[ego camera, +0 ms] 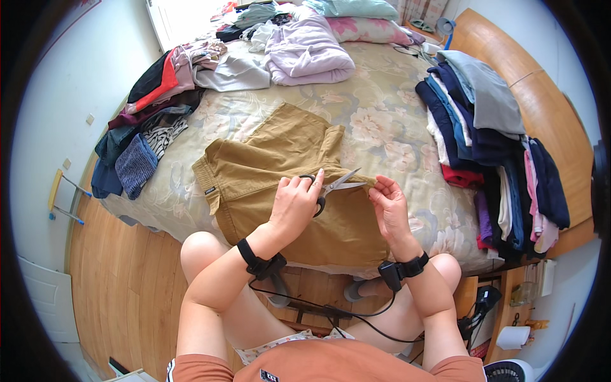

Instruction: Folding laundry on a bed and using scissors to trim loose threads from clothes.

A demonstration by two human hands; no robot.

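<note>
My left hand (294, 204) grips a pair of scissors (340, 184) by its black handles. The metal blades are spread apart and point right, towards my other hand. With thumb and fingertips, my right hand (389, 207) pinches an edge of tan cloth just beyond the blade tips. This cloth belongs to tan trousers or shorts (267, 167) with a gathered elastic waistband, spread over the near edge of the bed. Whether a blade touches the cloth cannot be made out. A black strap with a small box sits on each wrist.
A floral-covered bed (377, 100) carries heaped clothes (157, 95) at left and a folded lilac blanket (308, 52) at the back. Stacked folded clothes (477, 119) stand at right by the wooden headboard (530, 81). Black cables (353, 313) hang across my lap.
</note>
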